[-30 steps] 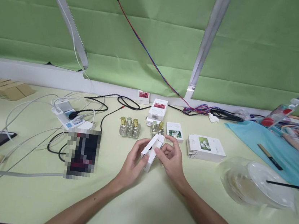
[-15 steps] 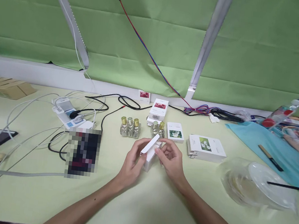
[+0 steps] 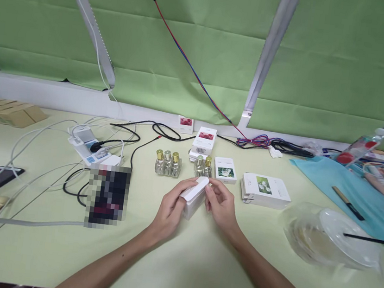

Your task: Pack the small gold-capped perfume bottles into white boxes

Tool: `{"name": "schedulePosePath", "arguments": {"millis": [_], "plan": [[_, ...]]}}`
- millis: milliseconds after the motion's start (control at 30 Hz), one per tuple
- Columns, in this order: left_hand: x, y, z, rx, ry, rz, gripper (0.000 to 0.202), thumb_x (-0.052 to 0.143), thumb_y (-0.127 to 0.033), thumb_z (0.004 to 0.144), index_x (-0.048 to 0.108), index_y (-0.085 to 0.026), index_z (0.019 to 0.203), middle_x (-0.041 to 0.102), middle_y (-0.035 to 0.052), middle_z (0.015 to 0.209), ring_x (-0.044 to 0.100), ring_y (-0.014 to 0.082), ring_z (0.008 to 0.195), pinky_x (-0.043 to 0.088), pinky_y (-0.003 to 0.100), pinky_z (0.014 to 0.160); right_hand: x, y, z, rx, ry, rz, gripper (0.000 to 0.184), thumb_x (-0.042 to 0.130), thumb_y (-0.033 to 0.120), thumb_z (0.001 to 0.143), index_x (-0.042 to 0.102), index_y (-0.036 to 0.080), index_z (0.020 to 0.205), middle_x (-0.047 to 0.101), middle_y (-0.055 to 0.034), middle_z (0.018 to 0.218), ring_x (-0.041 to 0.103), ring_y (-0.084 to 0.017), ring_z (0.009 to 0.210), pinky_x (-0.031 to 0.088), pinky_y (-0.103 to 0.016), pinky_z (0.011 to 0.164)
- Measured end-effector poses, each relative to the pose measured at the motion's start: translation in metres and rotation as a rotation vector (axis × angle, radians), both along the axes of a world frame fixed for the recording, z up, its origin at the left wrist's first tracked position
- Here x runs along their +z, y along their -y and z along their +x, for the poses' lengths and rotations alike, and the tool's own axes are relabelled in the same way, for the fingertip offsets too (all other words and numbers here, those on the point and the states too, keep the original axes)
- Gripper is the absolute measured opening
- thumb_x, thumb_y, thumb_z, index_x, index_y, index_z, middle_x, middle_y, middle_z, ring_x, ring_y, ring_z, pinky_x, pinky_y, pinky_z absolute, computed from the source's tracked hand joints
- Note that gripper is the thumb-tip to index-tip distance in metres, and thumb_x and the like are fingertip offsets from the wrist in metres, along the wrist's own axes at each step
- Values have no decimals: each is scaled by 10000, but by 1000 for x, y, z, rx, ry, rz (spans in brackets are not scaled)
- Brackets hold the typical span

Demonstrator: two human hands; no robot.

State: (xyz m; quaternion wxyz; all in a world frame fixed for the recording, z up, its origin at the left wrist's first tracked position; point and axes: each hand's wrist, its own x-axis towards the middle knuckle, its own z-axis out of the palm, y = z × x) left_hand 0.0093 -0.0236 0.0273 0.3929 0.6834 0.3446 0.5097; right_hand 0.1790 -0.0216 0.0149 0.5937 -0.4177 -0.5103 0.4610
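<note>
Both hands hold a small white carton [image 3: 195, 196] just above the pale green table [image 3: 177, 263]. My left hand [image 3: 170, 209] grips its left side with fingers curled round it. My right hand [image 3: 221, 205] pinches the top flap near the carton's far end, and the flap lies nearly down on the box. Just behind the carton stand three gold-capped glass bottles [image 3: 167, 163] in a row and two more bottles [image 3: 203, 166] to their right.
Printed white boxes [image 3: 225, 169] and a stack of flat cartons [image 3: 265, 189] lie right of the bottles, more boxes [image 3: 204, 141] behind. A power strip with cables [image 3: 88, 146] is left, a clear plastic bag [image 3: 331, 236] right, a blue cloth [image 3: 353, 196] far right.
The carton's flap, standing up a second ago, has been folded down towards the box by my right hand. Both hands stayed in place.
</note>
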Motion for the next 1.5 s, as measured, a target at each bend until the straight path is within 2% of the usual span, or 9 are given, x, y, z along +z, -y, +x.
{"name": "schedulePosePath", "arguments": {"millis": [133, 333, 500, 900, 1067, 1167, 1367, 1500], "plan": [[0, -1, -1, -11, 9, -31, 333, 442, -293, 997, 679, -242, 1225, 650, 77, 1366, 563, 272, 1311, 450, 397, 1086, -1, -1, 2, 12, -15, 23, 356, 635, 530, 918, 658, 206, 1063, 495, 61, 570, 451, -102, 442, 389, -249, 438], [0, -4, -3, -26, 56, -153, 326, 483, -343, 973, 721, -232, 1167, 657, 83, 1371, 554, 293, 1323, 423, 420, 1108, 1, 1, 5, 19, -16, 37, 379, 555, 552, 956, 671, 198, 1025, 491, 49, 584, 456, -111, 465, 418, -263, 467], [2, -7, -4, -83, 109, -231, 329, 513, -382, 960, 739, -226, 1142, 644, 86, 1395, 540, 304, 1341, 411, 411, 1115, 1, 1, 7, -35, 43, 34, 333, 679, 522, 879, 674, 207, 985, 500, 58, 582, 457, -103, 459, 400, -250, 455], [-1, -9, -10, -179, 168, -312, 351, 522, -372, 948, 747, -234, 1180, 614, 83, 1434, 514, 342, 1361, 377, 424, 1131, 2, -1, 8, -41, 45, 46, 289, 688, 479, 883, 673, 197, 946, 472, 75, 540, 446, -93, 433, 374, -234, 430], [-4, -10, -12, -262, 184, -267, 434, 546, -471, 925, 720, -226, 1238, 577, 107, 1470, 492, 379, 1372, 359, 457, 1140, 1, -1, 11, -14, 37, 42, 273, 679, 459, 899, 669, 195, 966, 483, 76, 541, 450, -91, 435, 374, -232, 436], [-4, -10, -13, -289, 162, -188, 477, 570, -524, 921, 692, -229, 1275, 571, 118, 1473, 493, 367, 1376, 384, 437, 1126, 1, -2, 11, -7, 28, 46, 257, 681, 438, 900, 665, 190, 966, 487, 76, 543, 454, -86, 434, 374, -226, 436], [-3, -7, -9, -175, 38, -85, 344, 586, -389, 971, 689, -243, 1265, 621, 114, 1420, 552, 290, 1345, 448, 356, 1089, 0, -3, 11, -1, 12, 52, 253, 698, 419, 882, 658, 179, 949, 484, 82, 542, 449, -77, 416, 367, -218, 424], [-5, -7, -7, -160, 5, -5, 308, 570, -323, 989, 692, -255, 1263, 633, 97, 1409, 548, 254, 1359, 439, 334, 1115, 1, -2, 11, 3, -3, 42, 256, 715, 415, 865, 659, 179, 949, 481, 85, 540, 449, -79, 413, 366, -220, 421]]}}
